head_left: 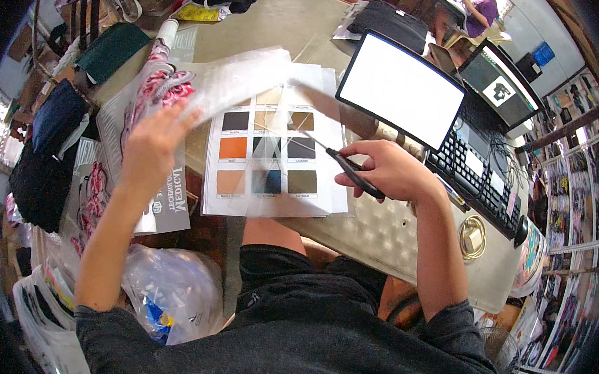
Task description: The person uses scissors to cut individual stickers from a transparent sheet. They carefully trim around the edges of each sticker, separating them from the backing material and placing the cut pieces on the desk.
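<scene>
A pair of scissors [348, 168] with black handles is gripped in my right hand [387, 169], its blades pointing left over a swatch sheet [229, 199]. Rows of coloured squares cover that sheet, among them orange, black, tan, blue and olive. My left hand [155, 142], smeared a little by motion, pinches the raised edge of a clear plastic sheet [241, 79]. The plastic lifts up and leftward over the swatches, and glare hides part of its outline. Whether the scissor blades touch the plastic or paper, I cannot tell.
A monitor [400, 90], a black keyboard [477, 178] and a laptop [500, 97] stand at the right. A coiled cable [473, 237] lies near the table edge. Patterned fabric [160, 87] and a printed box [173, 206] sit left; a plastic bag [174, 286] is below.
</scene>
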{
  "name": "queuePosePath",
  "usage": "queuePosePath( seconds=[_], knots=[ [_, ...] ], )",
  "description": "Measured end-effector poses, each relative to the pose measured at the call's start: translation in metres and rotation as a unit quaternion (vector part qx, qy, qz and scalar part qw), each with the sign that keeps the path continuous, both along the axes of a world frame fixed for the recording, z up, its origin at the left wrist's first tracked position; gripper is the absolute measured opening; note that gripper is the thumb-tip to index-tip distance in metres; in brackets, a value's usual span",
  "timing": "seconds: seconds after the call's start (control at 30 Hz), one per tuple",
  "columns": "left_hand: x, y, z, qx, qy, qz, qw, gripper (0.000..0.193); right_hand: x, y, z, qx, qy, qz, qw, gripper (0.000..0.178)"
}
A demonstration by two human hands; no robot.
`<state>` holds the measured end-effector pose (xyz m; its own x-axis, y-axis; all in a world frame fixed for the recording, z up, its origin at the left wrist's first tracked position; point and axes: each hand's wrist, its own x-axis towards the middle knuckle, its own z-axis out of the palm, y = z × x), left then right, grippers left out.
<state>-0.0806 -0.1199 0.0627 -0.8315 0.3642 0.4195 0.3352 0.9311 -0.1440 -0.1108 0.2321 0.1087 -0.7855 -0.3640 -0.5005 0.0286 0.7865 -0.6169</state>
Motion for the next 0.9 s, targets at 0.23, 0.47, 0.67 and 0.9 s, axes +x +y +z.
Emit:
queuePosePath(
  seconds=[0.23,0.47,0.67,0.9],
  knots=[
    [-0.036,-0.029,0.081,0.144,-0.036,-0.005,0.989,0.051,0.030,0.037,-0.022,-0.218,-0.014,-0.135,0.967,0.059],
    [0.025,0.032,0.086,0.203,-0.092,-0.026,0.974,0.047,0.039,0.048,-0.046,-0.386,0.132,-0.207,0.889,0.056],
    [0.070,0.061,0.017,0.173,-0.179,-0.026,0.968,0.046,0.037,0.021,-0.061,-0.452,0.145,-0.244,0.846,0.056],
    [0.073,0.058,-0.036,0.148,-0.103,-0.072,0.981,0.043,0.034,0.016,-0.100,-0.310,0.222,-0.279,0.881,0.049]
  ],
)
